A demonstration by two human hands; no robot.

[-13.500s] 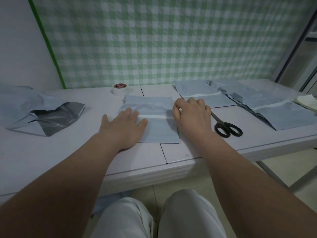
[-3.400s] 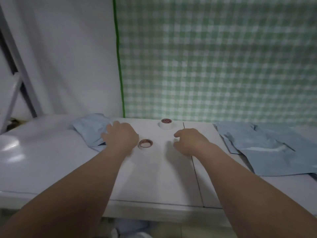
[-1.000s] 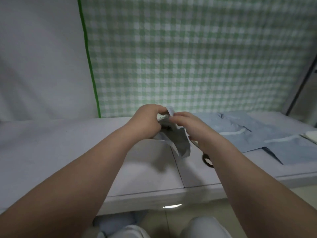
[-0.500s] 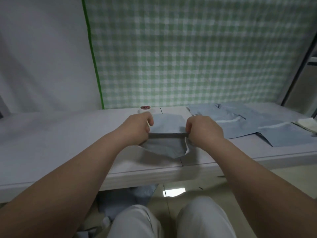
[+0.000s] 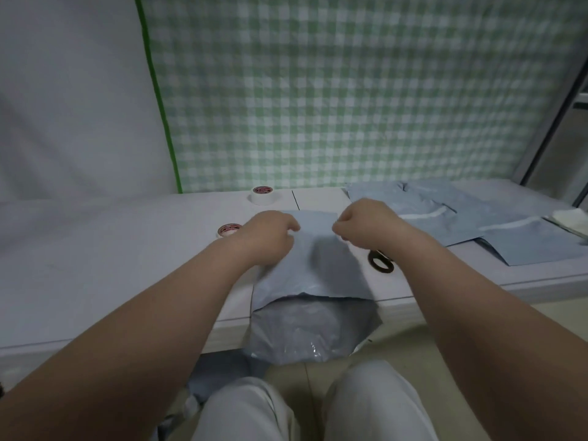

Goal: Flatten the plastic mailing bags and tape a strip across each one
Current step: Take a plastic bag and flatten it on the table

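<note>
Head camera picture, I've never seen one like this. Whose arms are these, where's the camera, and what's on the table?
There is no machine here. A person wears the camera on their head, and it looks down at their own arms. The left hand and right hand curl onto a blue mailing bag, whose open end hangs over the near edge of the white table. Also on the table are a far tape roll, a near tape roll, black scissors partly hidden by the right arm, and taped bags on the right.

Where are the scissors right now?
Head view: the scissors lie on the table just right of the mailing bag, mostly hidden under the right forearm; only a black handle loop shows.
</note>
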